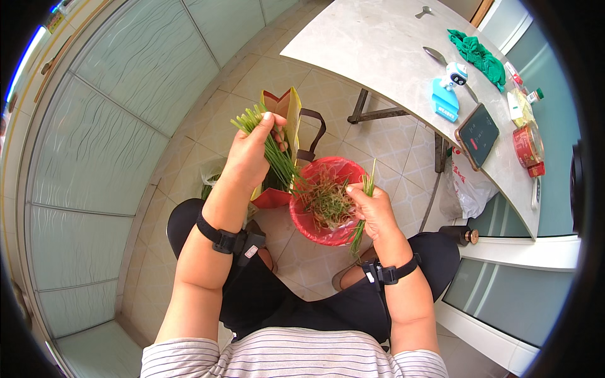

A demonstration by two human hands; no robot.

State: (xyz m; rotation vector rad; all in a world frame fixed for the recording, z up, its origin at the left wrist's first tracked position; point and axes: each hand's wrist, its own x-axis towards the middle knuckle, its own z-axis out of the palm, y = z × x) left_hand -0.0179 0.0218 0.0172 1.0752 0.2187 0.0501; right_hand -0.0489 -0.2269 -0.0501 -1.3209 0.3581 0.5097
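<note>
My left hand [253, 146] is closed around a bunch of long green chives [281, 162], their cut-looking ends pointing up and the rest slanting down to the bin. Lower and to the right, my right hand [378, 213] pinches a smaller bundle of chives [358, 238], which sticks out above and below the fingers. Between my knees stands a red-lined bin [345, 165], with a heap of thin brownish and green trimmings [326, 205] inside. The left bunch's lower tips reach over its rim. My right fingertips are at the bin's right side.
Behind the bin stands a yellow and red bag [293, 116] with brown handles. A table [372, 44] at the right holds a phone [478, 135], a blue-white robot figure [446, 101] and a green cloth [476, 53]. Glass-fronted cabinets [94, 145] line the left. A plastic bag [467, 189] sits beneath the table.
</note>
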